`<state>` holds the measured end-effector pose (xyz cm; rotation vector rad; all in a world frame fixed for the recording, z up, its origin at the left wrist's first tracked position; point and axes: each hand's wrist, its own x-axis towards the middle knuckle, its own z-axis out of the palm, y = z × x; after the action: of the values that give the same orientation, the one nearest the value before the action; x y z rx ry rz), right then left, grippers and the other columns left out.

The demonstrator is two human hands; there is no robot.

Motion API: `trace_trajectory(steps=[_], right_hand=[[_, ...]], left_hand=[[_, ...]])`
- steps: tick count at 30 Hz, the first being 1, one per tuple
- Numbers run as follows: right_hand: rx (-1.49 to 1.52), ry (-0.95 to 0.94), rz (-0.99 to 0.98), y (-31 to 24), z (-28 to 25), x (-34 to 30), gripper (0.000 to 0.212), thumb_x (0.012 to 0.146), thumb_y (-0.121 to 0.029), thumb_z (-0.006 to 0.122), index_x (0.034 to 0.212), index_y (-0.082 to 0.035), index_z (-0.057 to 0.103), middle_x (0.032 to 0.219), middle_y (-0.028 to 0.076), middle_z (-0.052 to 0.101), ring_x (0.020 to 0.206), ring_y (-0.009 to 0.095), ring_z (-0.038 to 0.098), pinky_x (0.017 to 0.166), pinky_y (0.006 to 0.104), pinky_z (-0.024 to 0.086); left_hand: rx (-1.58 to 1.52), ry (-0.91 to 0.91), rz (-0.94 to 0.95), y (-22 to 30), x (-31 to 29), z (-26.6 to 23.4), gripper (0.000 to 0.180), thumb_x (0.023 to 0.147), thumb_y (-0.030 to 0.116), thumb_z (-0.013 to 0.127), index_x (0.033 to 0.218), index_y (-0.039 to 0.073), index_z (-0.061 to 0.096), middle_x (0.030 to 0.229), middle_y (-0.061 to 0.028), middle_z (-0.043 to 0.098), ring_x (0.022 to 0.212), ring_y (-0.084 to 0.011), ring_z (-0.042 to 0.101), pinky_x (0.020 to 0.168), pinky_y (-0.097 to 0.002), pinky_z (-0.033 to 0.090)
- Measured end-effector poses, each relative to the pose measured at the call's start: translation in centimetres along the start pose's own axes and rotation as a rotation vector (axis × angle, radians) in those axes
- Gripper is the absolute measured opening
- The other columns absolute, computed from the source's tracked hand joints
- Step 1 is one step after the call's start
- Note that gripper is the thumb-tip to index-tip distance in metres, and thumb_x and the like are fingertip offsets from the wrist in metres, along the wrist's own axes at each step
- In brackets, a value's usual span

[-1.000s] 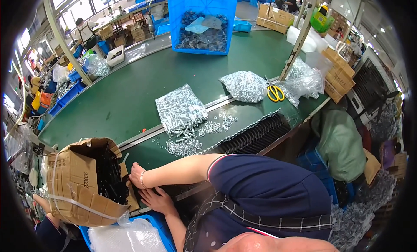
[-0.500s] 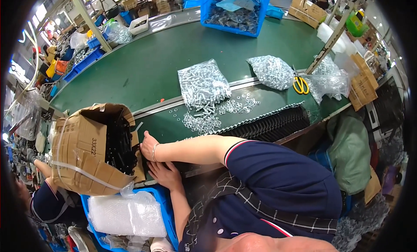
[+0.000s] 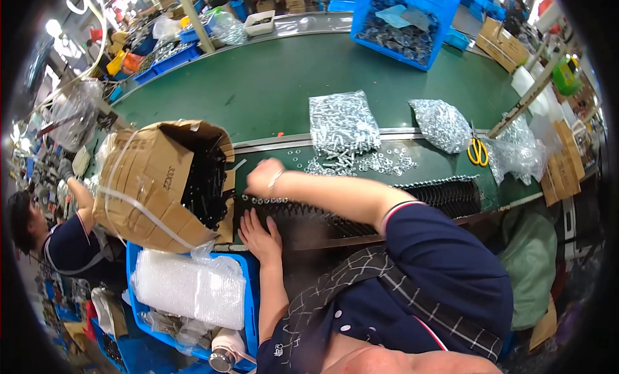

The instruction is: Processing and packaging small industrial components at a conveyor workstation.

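A long row of slim black parts, packed side by side with small metal fittings along its far edge, runs along the near side of the green bench. My left hand lies at the row's left end, fingers stretched and spread against the near side of the black parts. Just beyond that end is my right hand, its fingers curled together; whatever they hold is hidden. Loose metal rings and bolts lie past my right forearm, spilling from a clear bag of bolts.
Left of my hands, an open cardboard box holds black parts. A blue crate with bubble wrap stands below. Yellow-handled scissors lie beside a bag of metal pieces. Another person works at far left.
My right hand has moved away from my left, to the far side of the row, uncovering the row's left end. The whole view has shifted, so the bench things appear further right.
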<state>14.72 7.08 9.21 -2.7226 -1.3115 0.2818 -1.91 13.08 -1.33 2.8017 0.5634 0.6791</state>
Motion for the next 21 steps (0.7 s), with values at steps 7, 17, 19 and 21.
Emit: trace_trajectory(steps=[7,17,19,21], right_hand=[[-0.241,-0.137,0.174,15.0,0.0,-7.5,0.017,0.076,-0.014,0.063,0.086,-0.007,0.074,0.090,0.013,0.073,0.087,0.031,0.071,0.074,0.0424,0.057],[-0.014,0.061,0.209,15.8,2.1,-7.0,0.018,0.075,-0.018,0.064,0.088,-0.008,0.073,0.088,0.013,0.072,0.084,0.032,0.070,0.075,0.0422,0.056],[0.096,0.144,0.216,15.9,2.5,-5.9,0.018,0.075,-0.019,0.065,0.087,-0.009,0.073,0.087,0.012,0.072,0.083,0.031,0.070,0.075,0.0419,0.056],[0.305,0.214,0.109,15.6,3.2,-3.7,0.016,0.077,-0.019,0.064,0.089,-0.012,0.073,0.088,0.011,0.072,0.084,0.030,0.069,0.077,0.0413,0.055]], left_hand=[[0.004,0.077,-0.078,-0.4,2.4,0.7,0.043,0.096,0.031,0.052,0.124,-0.001,0.059,0.137,-0.0214,0.052,0.131,-0.0393,0.044,0.110,-0.0478,0.033],[-0.077,0.077,-0.060,-0.5,1.8,0.5,0.042,0.094,0.030,0.054,0.123,-0.001,0.059,0.134,-0.0207,0.054,0.128,-0.0386,0.047,0.107,-0.0479,0.036],[-0.088,0.108,-0.049,-0.2,1.2,0.3,0.042,0.092,0.029,0.057,0.120,-0.002,0.060,0.133,-0.0210,0.055,0.127,-0.0382,0.048,0.107,-0.0483,0.036],[-0.090,0.109,-0.054,0.2,1.0,0.2,0.042,0.092,0.029,0.057,0.121,-0.001,0.060,0.133,-0.0206,0.056,0.127,-0.0380,0.048,0.107,-0.0479,0.036]])
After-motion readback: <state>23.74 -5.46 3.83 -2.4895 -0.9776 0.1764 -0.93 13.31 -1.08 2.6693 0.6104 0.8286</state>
